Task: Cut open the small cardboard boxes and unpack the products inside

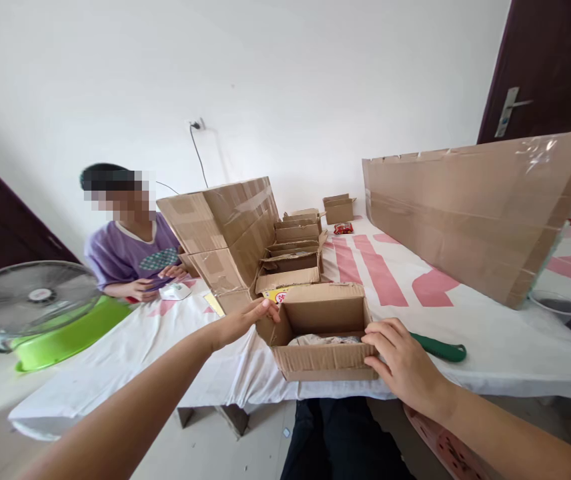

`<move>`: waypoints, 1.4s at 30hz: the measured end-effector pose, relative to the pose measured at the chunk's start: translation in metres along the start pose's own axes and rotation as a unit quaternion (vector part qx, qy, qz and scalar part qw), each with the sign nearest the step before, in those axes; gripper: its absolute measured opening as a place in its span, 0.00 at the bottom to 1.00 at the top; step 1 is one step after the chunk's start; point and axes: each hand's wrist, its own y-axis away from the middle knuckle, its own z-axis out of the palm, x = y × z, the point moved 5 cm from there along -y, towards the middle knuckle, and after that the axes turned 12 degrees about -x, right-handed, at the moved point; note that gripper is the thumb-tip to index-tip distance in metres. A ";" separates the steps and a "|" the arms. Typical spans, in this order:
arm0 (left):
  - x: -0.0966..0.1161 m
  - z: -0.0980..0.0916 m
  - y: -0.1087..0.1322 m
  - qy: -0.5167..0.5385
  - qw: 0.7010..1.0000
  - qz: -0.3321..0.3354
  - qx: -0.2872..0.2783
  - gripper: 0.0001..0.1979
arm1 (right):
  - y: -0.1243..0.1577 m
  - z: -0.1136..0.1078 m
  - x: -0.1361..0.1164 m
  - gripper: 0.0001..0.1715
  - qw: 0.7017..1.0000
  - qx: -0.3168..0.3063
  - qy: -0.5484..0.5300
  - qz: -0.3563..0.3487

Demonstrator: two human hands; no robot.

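An open cardboard box (323,311) sits at the near edge of the white-and-pink covered table (415,313), with something pale inside. My left hand (243,320) grips the box's left wall near its far corner, fingers curled over the rim. My right hand (402,363) holds the near right corner, fingers bent over the front flap. A green-handled tool (439,348) lies on the cloth just right of my right hand.
A row of small open boxes (295,250) runs away behind the held one. Large flattened cardboard (475,207) leans at the right, more stacked cardboard (225,227) at the left. A person in a purple shirt (130,257) sits far left. A fan (30,297) and green basin (73,337) stand left.
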 end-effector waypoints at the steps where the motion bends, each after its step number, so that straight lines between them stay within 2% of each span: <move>1: -0.007 0.001 0.001 0.055 0.998 -0.004 -0.016 0.27 | 0.001 0.002 0.001 0.12 1.000 0.014 -0.001 0.002; 2: -0.013 0.004 0.001 0.104 0.994 -0.005 -0.033 0.24 | 0.003 0.004 0.001 0.12 1.000 0.030 0.000 0.004; 4: -0.021 0.013 0.001 0.163 0.985 0.001 -0.057 0.25 | 0.006 0.008 0.000 0.13 0.998 0.056 0.003 0.011; 6: -0.024 0.020 0.000 0.179 0.981 0.012 -0.067 0.27 | 0.008 0.011 -0.002 0.15 0.997 0.075 0.006 0.020; 9: -0.021 0.023 0.000 0.171 0.982 0.012 -0.084 0.21 | 0.012 0.014 -0.004 0.17 0.995 0.094 0.010 0.028; 12: -0.009 0.015 0.002 0.066 0.993 -0.016 -0.098 0.15 | 0.015 0.019 -0.005 0.19 0.993 0.113 0.010 0.032; 14: 0.005 0.008 0.001 -0.060 0.993 -0.042 -0.091 0.15 | 0.016 0.021 -0.005 0.19 0.991 0.128 0.004 0.032; 16: 0.024 0.005 -0.004 -0.214 0.970 -0.069 -0.087 0.16 | 0.017 0.023 -0.006 0.19 0.990 0.140 -0.002 0.031; 17: 0.035 0.006 -0.008 -0.297 0.947 -0.084 -0.093 0.15 | 0.017 0.024 -0.006 0.19 0.989 0.144 -0.005 0.031; 20: 0.065 0.015 -0.024 -0.404 0.905 -0.094 -0.090 0.11 | 0.017 0.028 -0.006 0.19 0.988 0.148 -0.009 0.038; 24: 0.086 0.038 -0.049 -0.427 0.892 -0.069 -0.131 0.11 | 0.020 0.032 -0.006 0.20 0.987 0.155 -0.012 0.051; 28: 0.081 0.056 -0.065 -0.431 0.878 -0.081 -0.192 0.17 | 0.022 0.035 -0.006 0.20 0.986 0.156 -0.014 0.053; 33: 0.070 0.069 -0.072 -0.450 0.858 -0.094 -0.228 0.14 | 0.021 0.037 -0.003 0.21 0.985 0.165 -0.010 0.055; 37: 0.067 0.069 -0.074 -0.451 0.859 -0.088 -0.224 0.10 | 0.020 0.037 -0.001 0.21 0.985 0.166 -0.008 0.046; 42: 0.078 0.053 -0.070 -0.415 0.893 -0.057 -0.164 0.10 | 0.017 0.031 -0.001 0.21 0.988 0.147 -0.016 0.033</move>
